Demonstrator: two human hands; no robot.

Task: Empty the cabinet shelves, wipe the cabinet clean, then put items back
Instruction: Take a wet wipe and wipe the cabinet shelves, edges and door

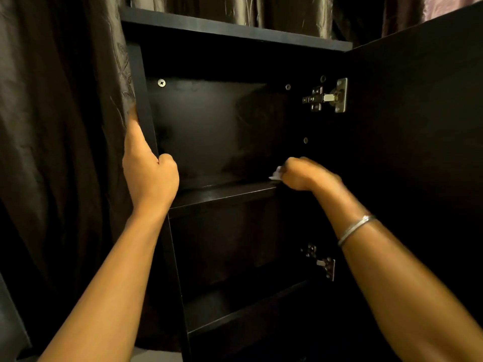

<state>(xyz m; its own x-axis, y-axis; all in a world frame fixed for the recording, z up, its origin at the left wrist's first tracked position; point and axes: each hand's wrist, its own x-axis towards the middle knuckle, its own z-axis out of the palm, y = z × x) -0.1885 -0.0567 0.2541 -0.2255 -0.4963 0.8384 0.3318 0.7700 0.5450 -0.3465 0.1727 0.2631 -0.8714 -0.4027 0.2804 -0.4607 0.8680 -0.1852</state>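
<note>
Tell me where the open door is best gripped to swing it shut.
Grip the door at its free vertical edge, away from the hinges, coming from the right; that edge is out of frame here. The door has a flat panel with no handle visible, and the right hand holds a white cloth.

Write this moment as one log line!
step: wiping shelf | left hand: grips cabinet side | right hand: holds white cloth | shelves: bare

Dark upper shelf (pixel 222 193) bears small white cloth (pixel 276 175) at right; lower shelf (pixel 235 316) dim.
</note>
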